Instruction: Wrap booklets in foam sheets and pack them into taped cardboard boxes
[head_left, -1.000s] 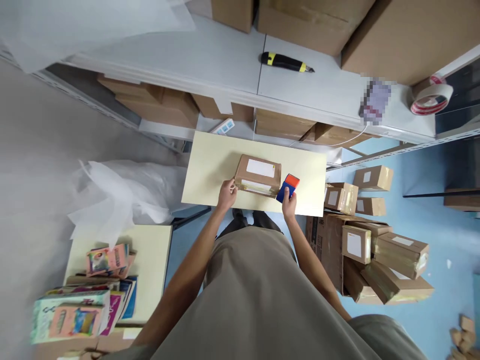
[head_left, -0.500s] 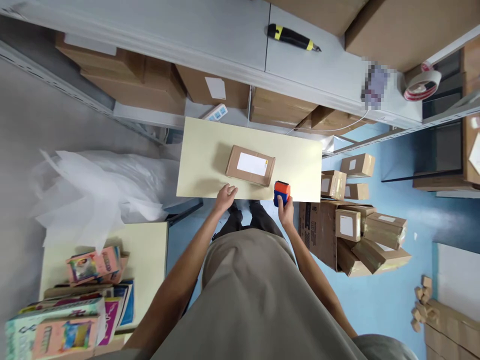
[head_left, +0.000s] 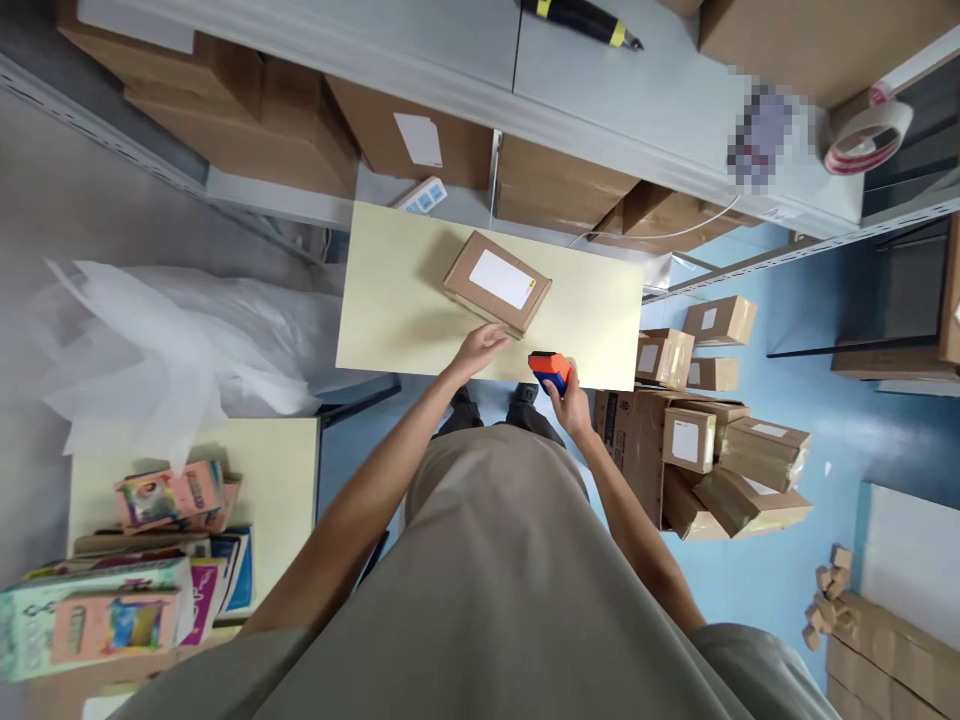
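A brown cardboard box [head_left: 491, 288] with a white label lies at an angle on the pale yellow table [head_left: 382, 320]. My left hand [head_left: 480, 352] is at the box's near edge, fingers stretched out and holding nothing. Whether its fingertips touch the cardboard, I cannot tell. In my right hand [head_left: 573, 408] is a small orange-and-blue hand-held device [head_left: 551, 370], shaped like a roller stamp. It is over the table's front edge, to the right of the box and apart from it.
Behind the table runs a grey shelf [head_left: 450, 60] bearing a black-and-yellow pen-like tool [head_left: 585, 20] and a tape roll [head_left: 868, 138]. Labelled boxes [head_left: 690, 440] are heaped on the right. White plastic wrapping [head_left: 187, 340] and a side table with books [head_left: 150, 600] are at left.
The box has turned clockwise on the table. My left hand has moved right and forward along its near edge. The device in my right hand has tilted and shifted slightly left.
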